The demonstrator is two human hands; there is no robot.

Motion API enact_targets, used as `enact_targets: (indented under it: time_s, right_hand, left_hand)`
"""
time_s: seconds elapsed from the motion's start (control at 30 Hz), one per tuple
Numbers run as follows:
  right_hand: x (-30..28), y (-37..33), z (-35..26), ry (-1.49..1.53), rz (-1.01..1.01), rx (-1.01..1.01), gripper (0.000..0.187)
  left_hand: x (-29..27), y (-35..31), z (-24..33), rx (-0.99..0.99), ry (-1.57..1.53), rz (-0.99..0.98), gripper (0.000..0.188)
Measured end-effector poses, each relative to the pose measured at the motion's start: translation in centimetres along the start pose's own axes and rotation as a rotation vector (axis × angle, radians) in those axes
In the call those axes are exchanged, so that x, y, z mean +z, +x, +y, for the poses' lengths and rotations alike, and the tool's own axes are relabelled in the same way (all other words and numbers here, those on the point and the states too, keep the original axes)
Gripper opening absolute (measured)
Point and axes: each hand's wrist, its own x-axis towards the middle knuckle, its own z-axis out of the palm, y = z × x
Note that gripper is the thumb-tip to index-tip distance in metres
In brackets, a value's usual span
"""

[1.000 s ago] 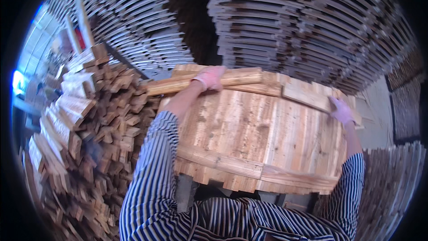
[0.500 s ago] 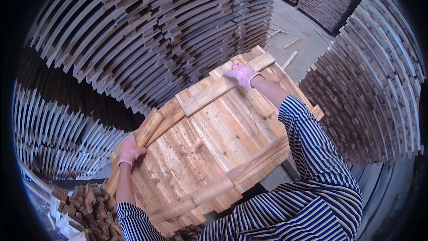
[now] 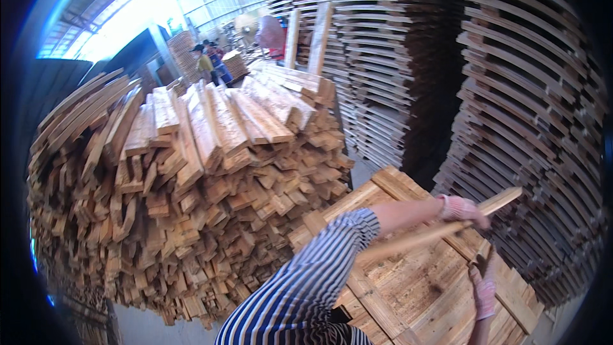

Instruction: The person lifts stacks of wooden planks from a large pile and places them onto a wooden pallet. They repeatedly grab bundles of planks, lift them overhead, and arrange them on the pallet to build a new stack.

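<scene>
My left hand (image 3: 463, 209), in a pink-and-white glove, is closed around a wooden slat (image 3: 415, 237). The slat slants above a panel of boards (image 3: 440, 303) that has battens fixed across it. My gloved right hand (image 3: 483, 291) is over the panel's right part, its fingers bent beside a batten. Whatever lies between those fingers is too small and blurred to name. A striped sleeve on my left arm covers part of the panel.
A big heap of loose boards (image 3: 217, 217) fills the left side, close to the panel. Tall stacks of slatted wooden panels (image 3: 536, 121) stand behind and to the right. Several people (image 3: 211, 64) are far off near a bright opening.
The view has swung left, bringing the board heap in. My left hand now holds a slat raised across the panel. My right hand has left the far batten.
</scene>
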Motion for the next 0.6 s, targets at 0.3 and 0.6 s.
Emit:
enact_targets:
  time_s: [0.3, 0.6]
  right_hand:
    - [4.5, -4.4, -2.7, 0.306, 0.283, 0.059, 0.088]
    - [9.4, -1.5, -8.6, 0.111, 0.28, -0.048, 0.092]
  left_hand:
    - [6.5, -4.9, -2.8, 0.021, -0.16, 0.053, 0.124]
    - [-10.8, -27.2, -10.3, 0.354, -0.293, 0.409, 0.107]
